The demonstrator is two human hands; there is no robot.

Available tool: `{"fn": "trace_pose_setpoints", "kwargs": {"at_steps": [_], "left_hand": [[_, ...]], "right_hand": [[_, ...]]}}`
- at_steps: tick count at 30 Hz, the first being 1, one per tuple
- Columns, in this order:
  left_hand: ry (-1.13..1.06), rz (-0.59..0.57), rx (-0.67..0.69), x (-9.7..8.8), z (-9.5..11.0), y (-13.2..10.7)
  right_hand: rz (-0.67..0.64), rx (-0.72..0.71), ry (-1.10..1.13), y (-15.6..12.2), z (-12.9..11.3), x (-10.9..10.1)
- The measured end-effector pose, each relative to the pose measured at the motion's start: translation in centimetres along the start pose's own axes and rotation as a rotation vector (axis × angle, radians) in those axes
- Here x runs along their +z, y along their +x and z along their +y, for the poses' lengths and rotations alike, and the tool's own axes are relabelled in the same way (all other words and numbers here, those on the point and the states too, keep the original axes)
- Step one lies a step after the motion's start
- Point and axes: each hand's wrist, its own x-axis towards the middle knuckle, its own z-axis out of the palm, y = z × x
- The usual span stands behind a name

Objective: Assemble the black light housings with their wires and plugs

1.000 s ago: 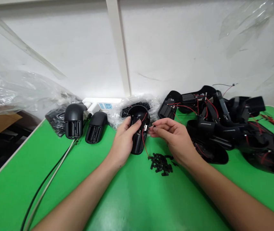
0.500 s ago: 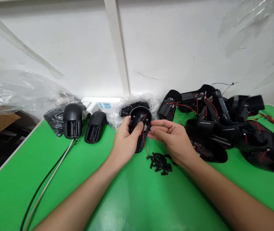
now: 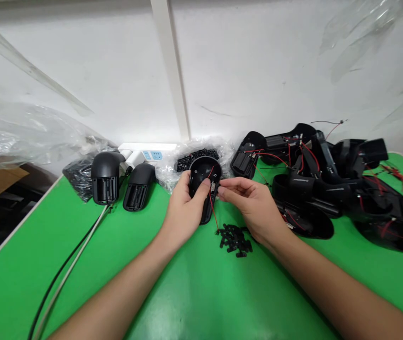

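Note:
My left hand (image 3: pixel 186 204) grips a black plastic housing (image 3: pixel 201 172), its thumb pressed inside the hollow. A red wire (image 3: pixel 214 215) runs out of the housing and hangs down toward the table. At the housing's right edge, my right hand (image 3: pixel 249 200) has thumb and forefinger pinched together; whatever lies between the fingertips is too small to make out. Just below the hands lies a small pile of black plastic pieces (image 3: pixel 235 238). Behind the housing, a clear plastic bag (image 3: pixel 222 146) holds many small black parts (image 3: pixel 197 158).
Two black housings with open battery bays (image 3: pixel 105 177) (image 3: pixel 139 187) stand left, near a white power strip (image 3: pixel 157 155) and cables (image 3: pixel 70 267). On the right sits a heap of black housings (image 3: pixel 329 184) with red wires. A wall (image 3: pixel 258 71) rises behind the green table (image 3: pixel 187 293).
The fingers of my right hand have curled in slightly at the housing's edge. My left hand still holds the housing in nearly the same place, and the view has shifted very slightly.

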Motion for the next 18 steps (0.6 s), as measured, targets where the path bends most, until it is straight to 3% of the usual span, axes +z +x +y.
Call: {"fn": "trace_pose_setpoints", "kwargs": {"at_steps": [12,18], "left_hand": [[0.002,0.006,0.023,-0.09,-0.22,0.2],[0.113,0.023,0.058,-0.13,-0.56,-0.03]], "right_hand": [[0.021,0.071,-0.029,-0.15,-0.43,0.02],[0.055,0.06,-0.015,-0.25,-0.37,0.29]]}}
